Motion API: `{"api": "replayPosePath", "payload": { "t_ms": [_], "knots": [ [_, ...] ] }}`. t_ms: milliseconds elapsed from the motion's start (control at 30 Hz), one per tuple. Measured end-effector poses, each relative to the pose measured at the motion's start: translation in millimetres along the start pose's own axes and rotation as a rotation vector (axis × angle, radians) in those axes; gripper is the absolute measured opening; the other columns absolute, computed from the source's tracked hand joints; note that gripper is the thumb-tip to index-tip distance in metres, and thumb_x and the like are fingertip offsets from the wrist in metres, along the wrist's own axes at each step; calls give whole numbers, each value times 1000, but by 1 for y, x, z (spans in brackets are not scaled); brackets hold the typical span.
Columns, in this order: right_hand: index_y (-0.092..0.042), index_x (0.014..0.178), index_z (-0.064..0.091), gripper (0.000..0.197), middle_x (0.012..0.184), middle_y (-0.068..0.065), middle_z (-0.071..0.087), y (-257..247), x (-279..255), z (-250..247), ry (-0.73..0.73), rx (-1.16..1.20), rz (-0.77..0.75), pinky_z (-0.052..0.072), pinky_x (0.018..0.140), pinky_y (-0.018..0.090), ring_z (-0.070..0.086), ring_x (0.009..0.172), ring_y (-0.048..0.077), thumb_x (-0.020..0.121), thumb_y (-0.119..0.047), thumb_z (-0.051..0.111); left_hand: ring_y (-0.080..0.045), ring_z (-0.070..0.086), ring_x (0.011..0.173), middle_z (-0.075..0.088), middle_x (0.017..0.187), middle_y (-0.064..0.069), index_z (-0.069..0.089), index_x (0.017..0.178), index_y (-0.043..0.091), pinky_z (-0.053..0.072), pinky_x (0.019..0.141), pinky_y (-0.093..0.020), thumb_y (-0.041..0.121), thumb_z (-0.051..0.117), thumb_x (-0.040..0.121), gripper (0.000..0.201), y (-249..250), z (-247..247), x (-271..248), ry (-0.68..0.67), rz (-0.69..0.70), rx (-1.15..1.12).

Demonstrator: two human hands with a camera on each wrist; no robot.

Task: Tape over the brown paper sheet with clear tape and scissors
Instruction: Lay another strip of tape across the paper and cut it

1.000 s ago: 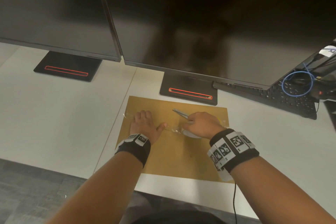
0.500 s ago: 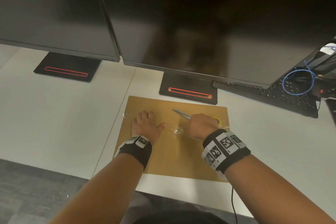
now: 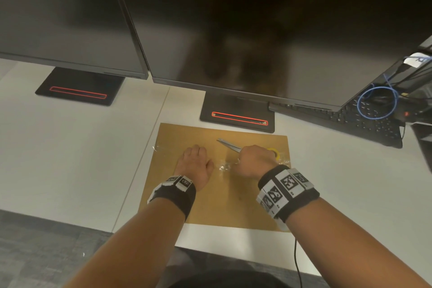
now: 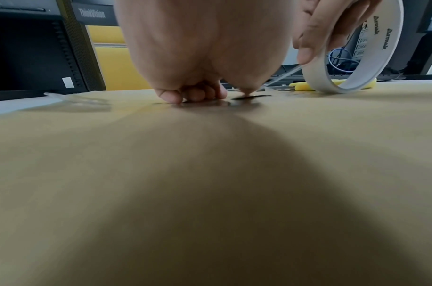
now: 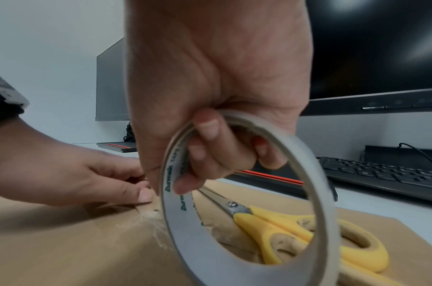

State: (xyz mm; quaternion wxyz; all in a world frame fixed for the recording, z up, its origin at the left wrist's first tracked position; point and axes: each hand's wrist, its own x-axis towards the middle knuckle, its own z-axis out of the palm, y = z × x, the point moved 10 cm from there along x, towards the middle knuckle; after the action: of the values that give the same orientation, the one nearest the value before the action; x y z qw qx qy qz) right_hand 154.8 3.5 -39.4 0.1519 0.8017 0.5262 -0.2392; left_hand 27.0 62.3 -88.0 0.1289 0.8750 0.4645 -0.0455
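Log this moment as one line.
left hand: presses tape strip on brown paper sheet | right hand: grips tape roll | scissors: idle on sheet

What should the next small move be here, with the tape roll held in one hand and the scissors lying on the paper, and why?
Probably draw the tape roll further right. The left hand presses the laid tape onto the brown paper sheet, the right hand grips the roll, and only a short stretch spans between them. The scissors lie untouched.

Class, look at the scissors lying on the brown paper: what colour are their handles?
Yellow. The scissors show their handles best in the right wrist view, seen through the tape roll.
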Motion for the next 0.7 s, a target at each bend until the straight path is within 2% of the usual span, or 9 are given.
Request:
{"api": "replayPosePath", "payload": {
  "t_ms": [100,167,333,467,567,700],
  "knots": [
    [-11,102,62,50,88,3,58,2,0,1,4,19,-12,39,67,31,55,80,23,85,-57,51,-25,49,109,52,119,-7,50,116,11,43,91,-35,57,33,95,54,1,0,-2,-8,-10,26],
    [-11,102,62,51,94,6,62,1,0,2,4,22,-36,39,69,31,58,85,25,86,-57,48,-25,49,111,51,122,-7,49,119,11,42,93,-35,60,32,94,58,1,0,-2,-10,-19,46],
    [-11,99,66,43,96,7,65,7,0,2,-6,119,-62,40,68,31,55,83,25,91,-45,39,-26,47,114,50,125,-8,46,122,11,40,95,-36,62,32,92,61,2,1,-1,-22,-43,78],
    [-13,93,66,44,94,6,65,16,0,5,-13,180,-78,42,72,33,55,85,25,90,-49,40,-27,46,115,49,127,-8,44,125,10,39,94,-38,63,29,92,64,5,2,-3,-14,-71,110],
    [-12,90,67,45,90,6,64,16,0,5,6,218,-93,40,68,31,54,81,23,89,-50,43,-27,47,114,49,125,-8,44,126,10,40,94,-39,74,25,86,78,8,2,-5,-10,-78,132],
    [-11,92,68,45,99,8,67,9,0,3,21,218,-124,37,66,30,58,90,25,89,-49,44,-27,48,113,50,124,-9,44,125,10,41,93,-38,78,26,83,82,8,2,-5,4,-88,151]
  ]
}}
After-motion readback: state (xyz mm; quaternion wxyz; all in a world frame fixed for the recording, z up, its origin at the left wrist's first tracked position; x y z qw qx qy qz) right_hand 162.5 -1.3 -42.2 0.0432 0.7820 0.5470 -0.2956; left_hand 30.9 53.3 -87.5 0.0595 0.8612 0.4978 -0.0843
